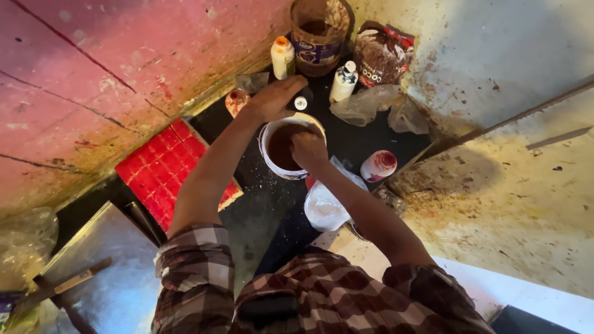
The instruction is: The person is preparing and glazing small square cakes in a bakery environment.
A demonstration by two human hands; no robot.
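Observation:
A white round tub (267, 150) holding a brown liquid sits on a dark counter (260, 204). My right hand (307, 148) is bunched over the tub's right side, fingers dipping toward the brown liquid; what it holds cannot be made out. My left hand (275, 97) reaches past the tub's far rim with fingers spread, resting near a small white cap (301, 102). Both forearms are bare below rolled plaid sleeves.
At the back stand an orange-capped bottle (283, 57), a brown jar (318, 34), a white bottle (343, 80) and a dark printed pouch (382, 54). A red-stained white cup (378, 166), plastic bags (325, 207) and a red grid mat (162, 168) lie around. Stained walls enclose the counter.

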